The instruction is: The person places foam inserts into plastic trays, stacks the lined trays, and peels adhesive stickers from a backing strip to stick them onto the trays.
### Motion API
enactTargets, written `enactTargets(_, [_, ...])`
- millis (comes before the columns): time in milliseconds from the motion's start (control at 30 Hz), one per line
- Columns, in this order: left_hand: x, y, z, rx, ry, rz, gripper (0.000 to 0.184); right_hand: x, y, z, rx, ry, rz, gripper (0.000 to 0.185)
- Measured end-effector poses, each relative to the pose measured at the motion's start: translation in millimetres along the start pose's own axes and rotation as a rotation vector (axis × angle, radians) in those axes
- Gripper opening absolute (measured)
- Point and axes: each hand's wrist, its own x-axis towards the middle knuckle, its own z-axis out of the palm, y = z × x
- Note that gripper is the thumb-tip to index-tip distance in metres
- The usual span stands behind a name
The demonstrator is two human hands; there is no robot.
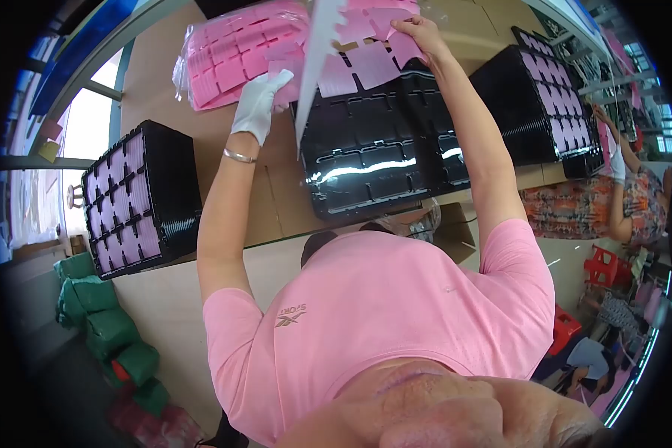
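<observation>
Head view: right hand (424, 37) is pinching a pink sheet (403, 48) at the black tray (366, 142)'s far edge; whether left hand (260, 104) is gripping, I cannot tell.

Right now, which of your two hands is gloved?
The left hand, in a white glove; the right hand, pinching a pink sheet, is bare.

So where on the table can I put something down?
There's bare brown cardboard between the left stack of black plastic trays and the shiny black plastic tray, beside the left forearm. It's crowded farther up, where the white-gloved left hand and bare right hand are among pink slotted sheets.
</observation>
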Motion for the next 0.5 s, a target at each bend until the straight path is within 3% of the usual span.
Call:
enactTargets(67, [-21, 10, 18, 0.062, -0.028, -0.176, 0.027, -60, -17, -5, -0.025, -0.007, -0.057, 0.030])
enactTargets(167, [-56, 4, 34, 0.124, -0.116, -0.182, 0.026, -123, -9, -28, -0.096, 0.002, -0.136, 0.034])
enactTargets(333, [-91, -18, 37, 0.313, -0.134, -0.241, 0.029, -195, 17, -44, 0.042, 0.139, 0.138, 0.032])
enactTargets(500, [-116, -31, 47, 0.314, -0.149, -0.278, 0.028, -233, 31, -57, -0.049, 0.203, 0.112, 0.033])
